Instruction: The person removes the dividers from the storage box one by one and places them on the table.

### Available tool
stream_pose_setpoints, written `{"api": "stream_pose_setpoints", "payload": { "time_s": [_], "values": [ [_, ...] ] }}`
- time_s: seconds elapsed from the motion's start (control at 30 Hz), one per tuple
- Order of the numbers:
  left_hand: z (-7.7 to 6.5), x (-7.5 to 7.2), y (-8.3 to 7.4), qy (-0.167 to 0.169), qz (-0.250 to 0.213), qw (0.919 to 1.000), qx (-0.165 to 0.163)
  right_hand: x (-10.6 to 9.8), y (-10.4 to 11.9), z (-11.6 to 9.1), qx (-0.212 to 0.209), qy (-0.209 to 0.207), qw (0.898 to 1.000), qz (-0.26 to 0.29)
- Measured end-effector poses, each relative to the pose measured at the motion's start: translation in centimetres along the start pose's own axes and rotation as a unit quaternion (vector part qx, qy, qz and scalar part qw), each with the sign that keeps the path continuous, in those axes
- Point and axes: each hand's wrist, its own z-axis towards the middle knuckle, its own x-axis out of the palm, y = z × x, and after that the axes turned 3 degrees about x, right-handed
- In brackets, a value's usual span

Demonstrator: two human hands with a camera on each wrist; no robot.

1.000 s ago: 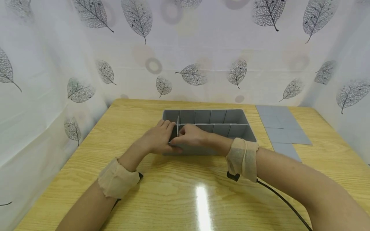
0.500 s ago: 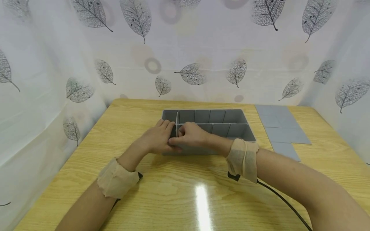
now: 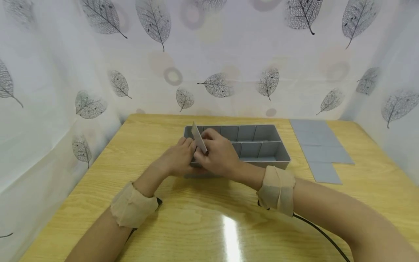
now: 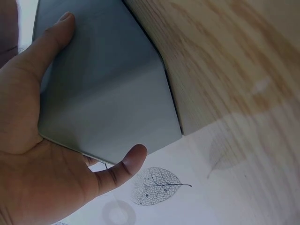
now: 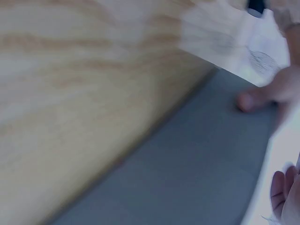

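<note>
A grey divided box [image 3: 281,151] stands on the wooden table, a lengthwise partition and several cross dividers inside it. My left hand [image 3: 176,156] holds the box's left end at the near corner. In the left wrist view, a fingertip [image 4: 135,157] lies by the edge of the grey wall [image 4: 117,108]. My right hand [image 3: 220,154] pinches a thin grey divider panel [image 3: 199,138], tilted and sticking up above the box's left end. Its fingers [image 5: 280,190] show curled at the edge of the right wrist view, past the box wall [image 5: 187,154].
Flat grey panels [image 3: 324,145] lie overlapping on the table at the back right. A leaf-printed curtain [image 3: 229,54] surrounds the table [image 3: 183,222] at the back and sides. A black cable [image 3: 322,233] trails from my right wrist.
The divider panel has come up out of its upright position in the box and now leans to the left. My right hand has risen with it. The left hand stays on the box.
</note>
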Motion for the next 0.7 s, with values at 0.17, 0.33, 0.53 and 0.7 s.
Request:
{"api": "stream_pose_setpoints", "payload": {
  "time_s": [0.17,0.33,0.53,0.7],
  "values": [
    [0.3,0.1,-0.3,0.013,-0.006,0.9997,-0.02,-4.6,-1.1,0.1,-0.095,-0.12,0.985,0.076],
    [0.3,-0.1,-0.2,0.035,-0.013,0.9989,-0.029,-11.6,-4.4,-2.5,-0.082,-0.1,0.99,0.055],
    [0.3,-0.2,-0.2,0.049,-0.019,0.9982,-0.029,-20.9,-10.0,-8.6,0.017,0.053,0.992,-0.113],
    [0.3,-0.1,-0.1,0.035,-0.024,0.9988,-0.027,-27.0,-14.7,-15.1,0.078,0.142,0.957,-0.239]
  ]
}}
